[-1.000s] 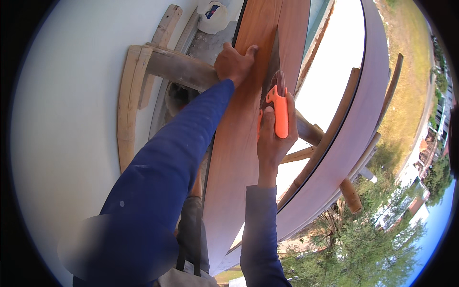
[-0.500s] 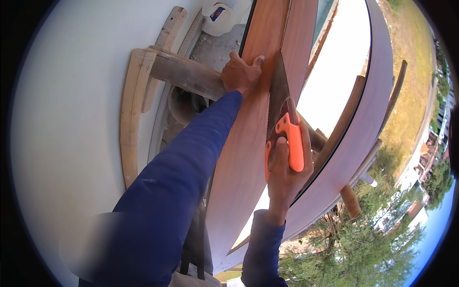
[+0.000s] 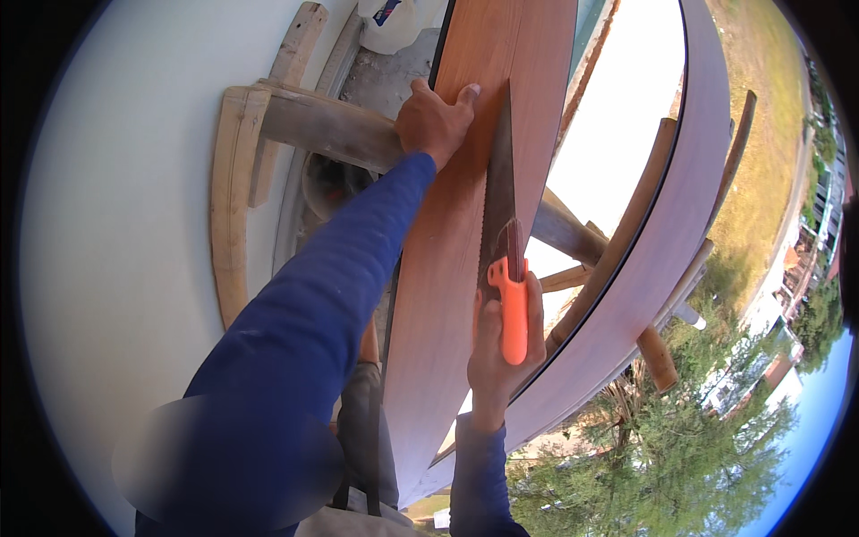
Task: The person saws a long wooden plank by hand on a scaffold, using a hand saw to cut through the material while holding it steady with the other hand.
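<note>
My saw handle (image 3: 514, 322) is of smooth orange plastic, faintly glossy; its blade (image 3: 501, 179), of dull grey metal. The board (image 3: 447, 224) shows a smooth, satin wood grain; the trestle (image 3: 331, 130), bare, matt timber. The wall (image 3: 107, 224) is smooth and matt, the floor (image 3: 385, 80) rough. My sleeve (image 3: 304, 295) is of matt, creased cloth.

The board (image 3: 434, 268) lies lengthwise across the support beam (image 3: 331, 130), between the wall (image 3: 116, 224) on the left and the curved panel (image 3: 640, 268) on the right. The left hand (image 3: 436, 123) rests on the board's left edge, ahead of and left of the right hand (image 3: 504, 353), which holds the saw (image 3: 499, 201) at its near end. A container (image 3: 391, 25) stands beyond the beam, left of the board; a tree (image 3: 626, 447) is to the right, outside the panel
</note>
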The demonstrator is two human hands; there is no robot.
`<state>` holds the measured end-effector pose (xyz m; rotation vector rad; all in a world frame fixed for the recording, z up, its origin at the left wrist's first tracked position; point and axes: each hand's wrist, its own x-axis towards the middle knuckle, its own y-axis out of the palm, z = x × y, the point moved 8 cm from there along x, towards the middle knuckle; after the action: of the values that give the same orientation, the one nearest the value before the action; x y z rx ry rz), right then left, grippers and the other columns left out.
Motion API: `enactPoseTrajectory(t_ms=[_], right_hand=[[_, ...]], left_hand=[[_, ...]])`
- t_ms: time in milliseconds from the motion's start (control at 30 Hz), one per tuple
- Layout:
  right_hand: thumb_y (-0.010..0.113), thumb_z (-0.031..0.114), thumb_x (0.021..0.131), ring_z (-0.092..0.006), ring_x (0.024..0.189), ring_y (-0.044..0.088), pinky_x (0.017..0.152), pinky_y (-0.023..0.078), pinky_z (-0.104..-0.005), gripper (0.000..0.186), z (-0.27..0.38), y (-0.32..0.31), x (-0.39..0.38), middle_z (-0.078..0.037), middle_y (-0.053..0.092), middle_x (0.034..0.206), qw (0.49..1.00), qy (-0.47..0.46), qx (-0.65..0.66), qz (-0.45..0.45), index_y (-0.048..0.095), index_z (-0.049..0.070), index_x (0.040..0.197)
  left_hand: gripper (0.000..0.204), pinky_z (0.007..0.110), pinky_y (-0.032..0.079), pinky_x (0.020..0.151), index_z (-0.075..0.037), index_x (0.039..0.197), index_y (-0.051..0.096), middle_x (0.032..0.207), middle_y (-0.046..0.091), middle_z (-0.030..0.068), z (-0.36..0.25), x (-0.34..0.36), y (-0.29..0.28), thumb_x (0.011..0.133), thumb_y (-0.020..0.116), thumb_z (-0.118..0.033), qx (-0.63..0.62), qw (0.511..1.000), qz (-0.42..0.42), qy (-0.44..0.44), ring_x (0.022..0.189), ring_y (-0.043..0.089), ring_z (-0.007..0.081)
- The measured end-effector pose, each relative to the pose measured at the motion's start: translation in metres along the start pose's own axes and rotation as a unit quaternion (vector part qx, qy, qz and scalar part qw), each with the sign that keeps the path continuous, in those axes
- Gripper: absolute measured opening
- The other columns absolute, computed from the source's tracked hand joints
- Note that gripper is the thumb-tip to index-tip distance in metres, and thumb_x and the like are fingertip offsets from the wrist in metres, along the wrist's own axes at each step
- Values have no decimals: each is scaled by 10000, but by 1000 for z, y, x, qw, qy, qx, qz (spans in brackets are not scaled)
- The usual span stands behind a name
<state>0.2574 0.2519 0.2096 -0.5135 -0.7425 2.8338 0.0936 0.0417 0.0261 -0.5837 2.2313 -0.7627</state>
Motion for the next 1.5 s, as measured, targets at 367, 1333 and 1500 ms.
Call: enactPoseTrajectory(t_ms=[367, 1333, 1500], right_hand=[[627, 1, 936, -231, 1112, 697, 975, 535, -333, 511, 31, 77, 138, -165, 700, 1247, 997, -58, 51, 9, 532, -43, 1436], [642, 40, 937, -178, 1081, 695, 923, 553, -310, 529, 32, 73, 118, -129, 684, 1283, 998, -50, 43, 14, 546, 25, 1456], [646, 29, 918, -188, 1190, 665, 1003, 515, -322, 562, 90, 47, 113, -139, 677, 1338, 999, -14, 31, 8, 541, 34, 1470]], left_hand=[[754, 473, 575, 861, 51, 1136, 555, 961, 733, 245, -23, 38, -4, 844, 724, -623, 64, 997, -26, 17, 926, 742, 400], [810, 494, 568, 849, 63, 1206, 567, 995, 730, 272, 4, 14, -10, 812, 757, -619, 48, 997, -49, -16, 950, 732, 433], [871, 510, 555, 868, 54, 1275, 556, 1031, 727, 278, -6, 11, -3, 804, 734, -657, 44, 997, -58, -8, 1000, 720, 434]])
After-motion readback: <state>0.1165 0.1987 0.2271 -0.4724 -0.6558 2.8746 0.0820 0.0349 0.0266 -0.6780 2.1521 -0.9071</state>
